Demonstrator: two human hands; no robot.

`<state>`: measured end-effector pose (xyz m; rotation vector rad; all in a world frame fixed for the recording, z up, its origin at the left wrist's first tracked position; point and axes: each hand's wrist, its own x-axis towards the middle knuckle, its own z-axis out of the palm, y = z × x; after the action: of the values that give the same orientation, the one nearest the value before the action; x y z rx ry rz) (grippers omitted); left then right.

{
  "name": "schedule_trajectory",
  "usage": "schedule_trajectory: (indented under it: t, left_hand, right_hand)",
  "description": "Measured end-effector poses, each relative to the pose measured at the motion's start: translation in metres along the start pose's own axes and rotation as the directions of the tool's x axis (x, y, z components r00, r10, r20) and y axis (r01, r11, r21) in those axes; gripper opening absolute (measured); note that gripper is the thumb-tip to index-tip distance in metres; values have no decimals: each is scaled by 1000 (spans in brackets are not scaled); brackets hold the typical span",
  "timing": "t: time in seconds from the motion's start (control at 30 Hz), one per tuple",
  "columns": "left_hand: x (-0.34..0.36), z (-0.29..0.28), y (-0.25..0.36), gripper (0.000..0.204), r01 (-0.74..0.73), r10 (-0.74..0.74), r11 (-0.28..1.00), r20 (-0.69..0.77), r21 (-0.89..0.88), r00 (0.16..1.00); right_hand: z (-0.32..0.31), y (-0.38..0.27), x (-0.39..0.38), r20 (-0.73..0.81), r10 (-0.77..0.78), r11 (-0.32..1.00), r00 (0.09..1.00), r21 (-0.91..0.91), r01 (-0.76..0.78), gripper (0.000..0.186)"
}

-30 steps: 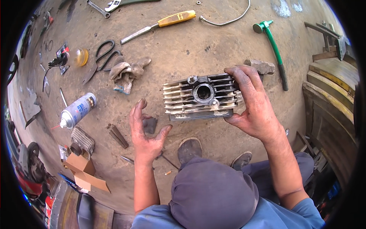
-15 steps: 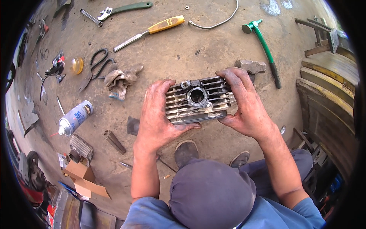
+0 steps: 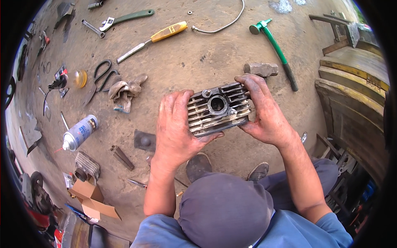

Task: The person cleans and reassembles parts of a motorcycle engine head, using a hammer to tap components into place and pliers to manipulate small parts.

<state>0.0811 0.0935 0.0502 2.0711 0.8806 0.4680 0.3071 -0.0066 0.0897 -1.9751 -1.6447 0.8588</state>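
Note:
Both of my hands hold up a finned metal engine cylinder [image 3: 200, 120], grey and darkened with grime. A round port [image 3: 217, 104] faces upward between its fins, with a stud on either side of it. My left hand [image 3: 175, 124] wraps the left end, thumb along the lower edge. Around the right end close the fingers and thumb of my right hand [image 3: 266, 113]. The block is tilted, its right end higher in the picture. Its underside is hidden. Just beyond my right hand, a steel hammer head [image 3: 260, 69] lies on the floor.
Beyond lie a yellow-handled chisel [image 3: 169, 32], an adjustable wrench [image 3: 128, 19] and a green hammer [image 3: 276, 47]. Scissors [image 3: 97, 82], a work glove [image 3: 123, 93], a spray can [image 3: 80, 132] and an opened cardboard box [image 3: 89, 194] are at left. Curved wooden boards [image 3: 351, 87] stand at right.
The cylinder has turned slightly in my hands and tilts a little more, its right end up. Floor items sit farther left in the picture as the view has shifted. Both hands keep their hold.

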Motion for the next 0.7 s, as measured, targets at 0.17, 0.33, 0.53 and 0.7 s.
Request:
schedule_trajectory:
  t: [0.17, 0.33, 0.53, 0.7]
  left_hand:
    - [1, 8, 14, 102, 30, -30, 999, 0, 38, 1000]
    - [1, 11, 15, 102, 7, -6, 999, -27, 51, 1000]
    - [0, 12, 17, 102, 19, -18, 999, -35, 42, 999]
    - [1, 12, 20, 102, 17, -15, 999, -43, 49, 999]
  right_hand:
    - [-2, 8, -7, -32, 18, 1000, 999, -16, -18, 82]
    - [-1, 13, -9, -58, -9, 999, 998, 35, 11, 82]
    - [-4, 10, -13, -13, 9, 1000, 1000, 11, -9, 91]
    - [-8, 12, -18, 19, -26, 999, 999, -45, 27, 100]
